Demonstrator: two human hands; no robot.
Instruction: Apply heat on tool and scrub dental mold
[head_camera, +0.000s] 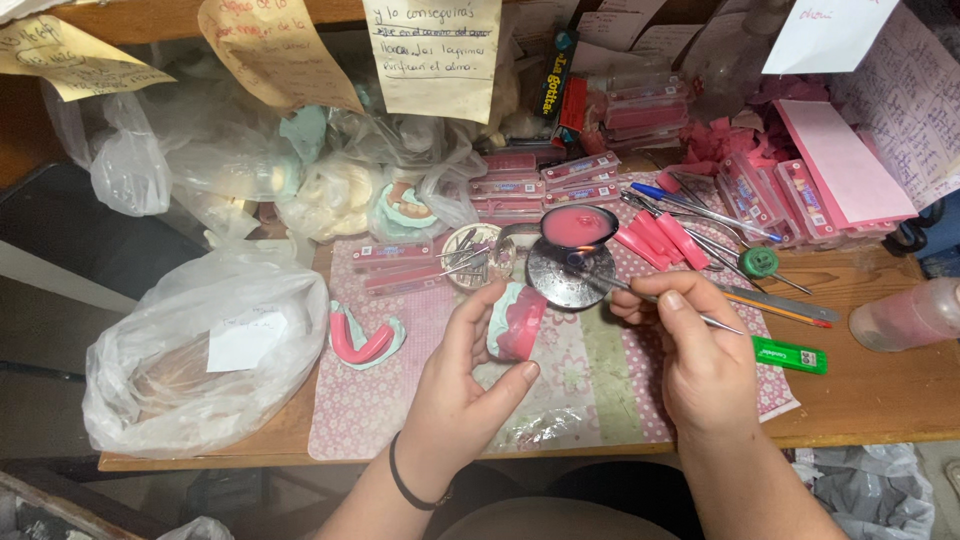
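My left hand (462, 385) grips a dental model (516, 320), a pale green cast topped with pink wax, held upright over a patterned mat (590, 380). My right hand (690, 345) holds a thin metal wax tool (640, 293). Its tip reaches left to a small flame on a round metal burner (570, 275). Above the burner sits a metal spoon of melted pink wax (577, 226). A second pink and green model (362, 340) lies on the mat to the left of my left hand.
A green lighter (790, 354) lies right of my right hand. Pink wax strips (655, 240), metal instruments and a pencil spread at the right. Clear plastic bags (200, 350) crowd the left. Flat boxes of teeth, paper notes and a pink bottle (908, 315) line the back and right edge.
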